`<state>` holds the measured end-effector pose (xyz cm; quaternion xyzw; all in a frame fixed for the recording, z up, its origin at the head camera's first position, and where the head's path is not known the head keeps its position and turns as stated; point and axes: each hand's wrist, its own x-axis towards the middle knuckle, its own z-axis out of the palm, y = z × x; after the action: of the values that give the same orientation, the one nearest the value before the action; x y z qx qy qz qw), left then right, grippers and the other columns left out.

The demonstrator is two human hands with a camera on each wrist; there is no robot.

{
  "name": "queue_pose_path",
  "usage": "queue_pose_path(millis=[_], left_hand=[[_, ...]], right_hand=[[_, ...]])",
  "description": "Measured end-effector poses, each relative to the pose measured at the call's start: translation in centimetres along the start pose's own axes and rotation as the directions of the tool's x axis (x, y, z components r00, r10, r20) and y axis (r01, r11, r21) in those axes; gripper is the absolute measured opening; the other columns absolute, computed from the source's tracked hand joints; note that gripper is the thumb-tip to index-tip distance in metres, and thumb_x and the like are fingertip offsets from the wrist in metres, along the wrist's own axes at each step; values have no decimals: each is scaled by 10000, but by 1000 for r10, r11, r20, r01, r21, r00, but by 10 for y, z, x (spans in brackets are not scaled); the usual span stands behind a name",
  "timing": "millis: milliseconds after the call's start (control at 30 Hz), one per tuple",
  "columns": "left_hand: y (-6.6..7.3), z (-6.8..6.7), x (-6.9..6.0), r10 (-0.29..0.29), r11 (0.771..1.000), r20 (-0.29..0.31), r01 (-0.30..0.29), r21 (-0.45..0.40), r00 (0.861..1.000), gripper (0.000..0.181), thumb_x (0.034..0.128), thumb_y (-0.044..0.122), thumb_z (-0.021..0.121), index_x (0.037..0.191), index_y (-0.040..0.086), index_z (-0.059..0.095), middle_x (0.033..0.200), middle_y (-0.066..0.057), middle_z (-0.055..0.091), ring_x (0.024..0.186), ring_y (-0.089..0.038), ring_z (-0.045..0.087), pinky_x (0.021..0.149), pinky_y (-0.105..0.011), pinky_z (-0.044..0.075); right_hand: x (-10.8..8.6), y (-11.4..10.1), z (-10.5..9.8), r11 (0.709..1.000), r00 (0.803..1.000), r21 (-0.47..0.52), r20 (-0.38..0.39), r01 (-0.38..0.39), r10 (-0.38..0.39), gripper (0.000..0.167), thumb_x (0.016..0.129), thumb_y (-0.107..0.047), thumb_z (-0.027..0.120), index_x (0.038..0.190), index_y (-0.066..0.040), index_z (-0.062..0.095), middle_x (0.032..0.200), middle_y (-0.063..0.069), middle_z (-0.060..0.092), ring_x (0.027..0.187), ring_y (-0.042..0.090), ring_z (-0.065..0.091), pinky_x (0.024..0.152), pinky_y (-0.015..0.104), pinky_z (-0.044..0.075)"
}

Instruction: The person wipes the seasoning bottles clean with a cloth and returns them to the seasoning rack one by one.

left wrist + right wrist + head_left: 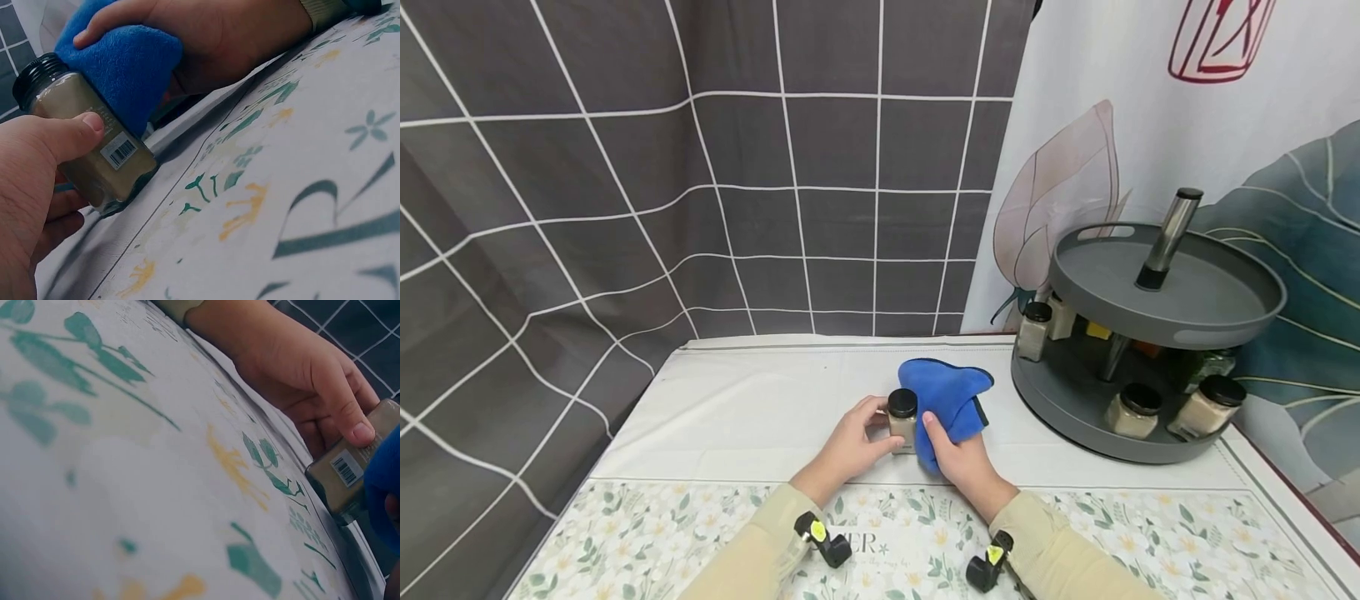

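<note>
A square glass spice jar [902, 429] with a black lid and pale tan contents stands between the two hands on the white part of the cloth-covered table. My left hand [852, 442] grips it from the left, thumb across the front and fingers behind, as the left wrist view shows. A barcode label [118, 150] is near the jar's base. My right hand [964, 465] holds a blue cleaning cloth [942, 392] with dark edging, bunched up against the jar's right side. In the right wrist view the cloth [382, 487] covers part of the jar [337, 481].
At the right stands a grey two-tier turntable [1075, 417] with a metal post [1171, 236]. Its lower tier bears several jars, among them a black-lidded one [1133, 412] near the front. A dark grid curtain [737, 225] hangs behind the table. The tablecloth's front [647, 533] is floral.
</note>
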<state>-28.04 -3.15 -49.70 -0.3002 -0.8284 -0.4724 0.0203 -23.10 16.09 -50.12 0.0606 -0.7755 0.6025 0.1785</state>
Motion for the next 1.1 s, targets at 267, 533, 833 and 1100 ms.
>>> queue_pose_path(millis=[267,533,833,1100], left_hand=[[1,0,0,-11,1000,-13,11,9,1000,535,852,177,822,1318,65,585,1231,-78,617,1071,-213,671,985,-320,531],[4,1,-2,-13,994,-7,14,104,1000,492,855,293,825,1201,86,544,1072,-16,593,936,-187,636,848,-322,558],[0,0,-4,47,992,-3,-47,119,999,451,886,198,784,1240,100,523,1110,-39,638,927,-159,650,832,-320,559],[1,1,-4,41,995,-52,-36,94,998,425,816,231,851,1082,118,541,931,-16,683,714,-64,555,629,-232,491]], right_hand=[[1,0,0,1000,1000,19,12,-24,24,445,1000,-111,606,1390,53,467,1369,261,574,1298,413,535,1131,551,371],[4,1,2,998,1000,-56,-8,3,-3,408,1014,-130,598,1367,45,490,1346,236,592,1281,383,545,1120,551,383],[5,3,1,998,998,8,-2,-67,67,409,1006,-131,607,1364,36,498,1360,247,586,1307,395,533,1140,543,365],[6,3,3,995,996,-50,13,-89,90,425,1038,-179,566,1396,38,485,1390,246,569,1338,385,505,1155,534,344]])
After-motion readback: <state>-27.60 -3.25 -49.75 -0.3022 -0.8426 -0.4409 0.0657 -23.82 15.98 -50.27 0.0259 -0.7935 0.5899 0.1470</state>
